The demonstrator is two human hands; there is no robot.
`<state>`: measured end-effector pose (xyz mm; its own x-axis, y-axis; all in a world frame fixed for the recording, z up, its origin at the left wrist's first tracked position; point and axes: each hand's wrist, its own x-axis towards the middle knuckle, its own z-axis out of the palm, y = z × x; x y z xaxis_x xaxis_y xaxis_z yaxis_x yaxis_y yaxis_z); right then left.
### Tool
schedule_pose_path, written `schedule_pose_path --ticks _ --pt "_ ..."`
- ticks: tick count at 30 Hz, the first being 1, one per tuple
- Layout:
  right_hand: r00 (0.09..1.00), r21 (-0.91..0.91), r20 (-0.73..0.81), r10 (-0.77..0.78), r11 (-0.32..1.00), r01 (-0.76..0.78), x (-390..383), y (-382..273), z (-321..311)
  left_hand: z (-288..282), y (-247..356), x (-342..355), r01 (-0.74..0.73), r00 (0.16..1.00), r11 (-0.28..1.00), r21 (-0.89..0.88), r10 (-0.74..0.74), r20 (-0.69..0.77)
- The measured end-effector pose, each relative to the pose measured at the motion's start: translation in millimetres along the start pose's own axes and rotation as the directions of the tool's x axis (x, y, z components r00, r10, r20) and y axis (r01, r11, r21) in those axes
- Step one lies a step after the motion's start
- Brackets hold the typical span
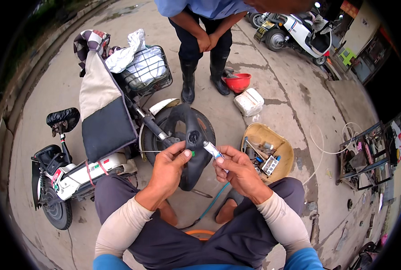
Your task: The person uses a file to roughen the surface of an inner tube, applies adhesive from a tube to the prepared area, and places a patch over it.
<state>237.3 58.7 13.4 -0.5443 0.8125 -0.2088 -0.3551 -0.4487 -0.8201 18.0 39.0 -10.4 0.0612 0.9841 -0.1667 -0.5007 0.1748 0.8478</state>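
Observation:
A black rubber inner tube [190, 120] is pulled partly out of the scooter's front wheel in front of me. My left hand [166, 168] grips its near part, thumb on top. Beside that thumb is a small green piece [192, 154] on the rubber. Above it a dark, shiny round spot [194, 137] shows on the tube. My right hand [237, 167] is closed around a small white and blue squeeze tube [212, 150]. Its nozzle points up-left at the inner tube, close to the round spot; whether it touches I cannot tell.
The electric scooter [102, 168] with its wire basket [157, 74] lies to my left. A person in rubber boots [188, 81] stands ahead. A yellow tool basin [284, 164], white container [249, 102] and red bowl [239, 83] lie right. Farther right stands a metal rack [367, 157].

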Motion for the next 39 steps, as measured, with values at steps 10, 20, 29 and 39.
schedule_pose_path --ticks 10,20,29,39 --pt "0.944 -0.771 -0.075 -0.320 0.619 0.149 2 20 16 -4 -4 2 -0.003 0.999 0.998 -0.070 0.000 -0.037" --pt "0.828 -0.957 0.290 -0.480 -0.150 0.248 -1 6 20 -12 -11 0 -0.043 0.998 0.992 0.118 0.048 -0.034" --pt "0.982 -0.654 -0.084 -0.168 0.753 0.073 1 17 3 -7 -4 -2 -0.084 0.996 0.974 0.209 0.079 0.033" --pt "0.949 -0.836 -0.089 -0.301 0.541 0.093 3 10 8 -7 -4 -1 -0.115 0.993 0.972 0.206 0.117 0.000"
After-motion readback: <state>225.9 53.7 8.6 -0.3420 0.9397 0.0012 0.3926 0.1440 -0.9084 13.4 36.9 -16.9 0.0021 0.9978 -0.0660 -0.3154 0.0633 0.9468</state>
